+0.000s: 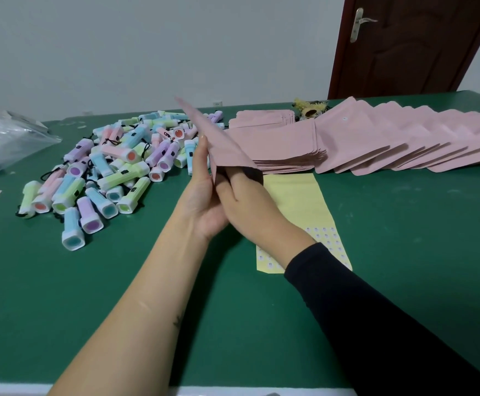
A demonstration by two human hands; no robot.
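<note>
Head view: pink pouch [221, 144] is held up above the green bench [119, 295], tilted, one corner pointing up-left. Left hand [201, 201] has straight fingers flat against the pouch's side. Right hand [250, 207] has its fingers pushed into the pouch mouth, tips hidden, so I cannot tell its grip. Pile of pastel flashlights [113, 167] sits left of the hands. Stacked pink pouches [290, 144] lie behind and to the right. A yellow sticker sheet [301, 201] lies under the right wrist.
</note>
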